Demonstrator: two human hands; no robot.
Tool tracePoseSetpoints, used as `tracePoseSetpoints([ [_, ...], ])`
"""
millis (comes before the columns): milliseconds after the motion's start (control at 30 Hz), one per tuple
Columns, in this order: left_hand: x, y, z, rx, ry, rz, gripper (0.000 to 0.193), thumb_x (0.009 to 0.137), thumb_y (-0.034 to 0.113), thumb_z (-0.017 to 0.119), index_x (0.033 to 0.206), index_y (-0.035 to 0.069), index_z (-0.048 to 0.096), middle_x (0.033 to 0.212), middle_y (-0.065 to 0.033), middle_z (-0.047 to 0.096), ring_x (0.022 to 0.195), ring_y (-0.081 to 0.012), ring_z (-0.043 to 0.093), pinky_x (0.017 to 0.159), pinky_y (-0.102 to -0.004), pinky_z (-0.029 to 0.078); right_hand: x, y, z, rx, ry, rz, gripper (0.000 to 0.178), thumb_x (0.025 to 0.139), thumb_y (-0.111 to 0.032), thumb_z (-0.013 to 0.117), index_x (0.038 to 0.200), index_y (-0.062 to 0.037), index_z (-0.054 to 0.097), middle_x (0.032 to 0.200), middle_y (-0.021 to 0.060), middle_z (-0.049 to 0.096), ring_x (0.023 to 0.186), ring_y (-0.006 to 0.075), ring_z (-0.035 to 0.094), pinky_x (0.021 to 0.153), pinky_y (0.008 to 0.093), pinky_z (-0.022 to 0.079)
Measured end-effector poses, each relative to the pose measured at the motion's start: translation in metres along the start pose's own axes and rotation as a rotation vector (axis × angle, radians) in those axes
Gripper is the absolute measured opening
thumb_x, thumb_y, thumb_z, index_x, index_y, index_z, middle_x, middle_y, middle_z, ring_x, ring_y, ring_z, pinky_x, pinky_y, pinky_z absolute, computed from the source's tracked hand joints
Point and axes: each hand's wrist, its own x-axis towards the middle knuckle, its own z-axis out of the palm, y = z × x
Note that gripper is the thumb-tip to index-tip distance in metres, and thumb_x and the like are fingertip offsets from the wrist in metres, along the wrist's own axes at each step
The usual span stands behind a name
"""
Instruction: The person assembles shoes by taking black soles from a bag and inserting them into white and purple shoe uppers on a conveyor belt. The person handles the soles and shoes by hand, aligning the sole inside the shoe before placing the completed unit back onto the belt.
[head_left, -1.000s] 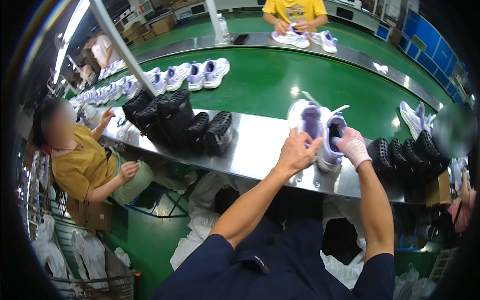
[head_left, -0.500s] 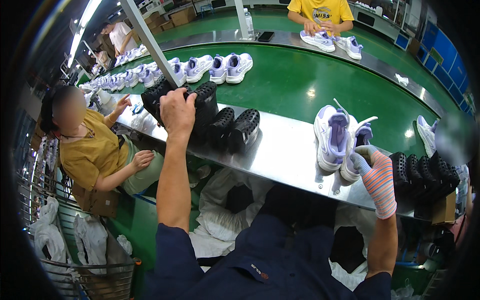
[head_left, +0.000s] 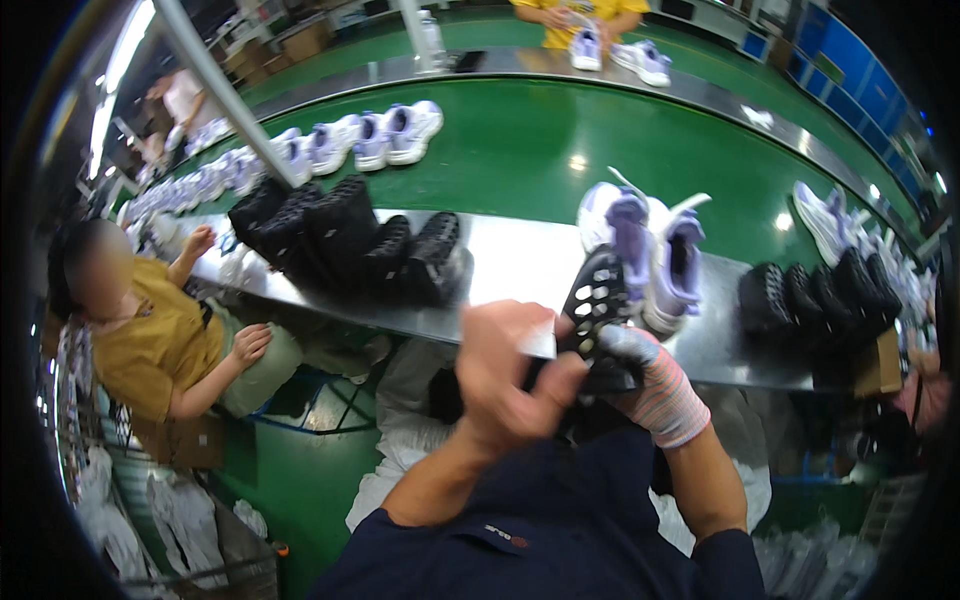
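Note:
A black perforated shoe form (head_left: 596, 315) is held upright in front of me, with round holes through its face. My right hand (head_left: 662, 390), in a striped glove with grey fingertips, is closed round its lower right side. Close to its left side is my left hand (head_left: 505, 375), bare and smeared by motion. A small white patch (head_left: 540, 341) shows by its fingers; I cannot tell what it is or whether the hand grips anything. Just beyond the form, a pair of white and lilac sneakers (head_left: 672, 265) stands on the metal ledge, the left shoe partly hidden by the form.
More black shoe forms stand on the metal ledge (head_left: 520, 262), at left (head_left: 340, 235) and right (head_left: 815, 300). Behind runs a green belt (head_left: 500, 140) with a row of sneakers (head_left: 330, 145). A metal post (head_left: 225, 95) rises at left. A co-worker (head_left: 160, 330) sits left; another works across the belt.
My left hand has come from the black forms at left to the middle. My right hand has left the sneakers and now holds a black form. The view has shifted right.

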Motion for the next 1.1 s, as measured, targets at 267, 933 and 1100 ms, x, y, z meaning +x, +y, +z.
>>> tracePoseSetpoints([
  [267, 0.019, -0.045, 0.051, -0.882, -0.177, -0.845, 0.03, 0.105, 0.027, 0.063, 0.115, -0.001, 0.065, 0.095, -0.0083, 0.069, 0.083, -0.0132, 0.066, 0.074, -0.0251, 0.054, -0.022, 0.0, -0.006, -1.195, 0.284, -0.348, 0.082, 0.095, -0.06, 0.067, 0.136, 0.0104, 0.058, 0.112, 0.0307, 0.072, 0.103, 0.0385, 0.073, 0.09, 0.0448, 0.056],
  [933, 0.045, -0.035, 0.099, -0.652, -0.049, -0.65, 0.032, 0.104, 0.032, 0.071, 0.096, 0.001, 0.068, 0.08, 0.0067, 0.058, 0.068, -0.0007, 0.047, 0.06, -0.0179, 0.037, -0.041, -0.025, -0.009, -1.071, 0.347, -0.38, 0.036, 0.098, -0.031, 0.069, 0.112, 0.0022, 0.069, 0.089, 0.014, 0.074, 0.084, 0.0197, 0.07, 0.079, 0.0367, 0.054],
  [1100, 0.058, -0.072, 0.102, -0.555, -0.158, -0.729, 0.041, 0.107, 0.039, 0.062, 0.106, -0.001, 0.071, 0.086, -0.0015, 0.066, 0.076, -0.0064, 0.061, 0.064, -0.0191, 0.048, -0.045, -0.066, -0.041, -1.085, 0.398, -0.302, 0.033, 0.097, -0.029, 0.068, 0.099, 0.0035, 0.072, 0.077, 0.0113, 0.071, 0.074, 0.016, 0.067, 0.073, 0.0351, 0.053],
])
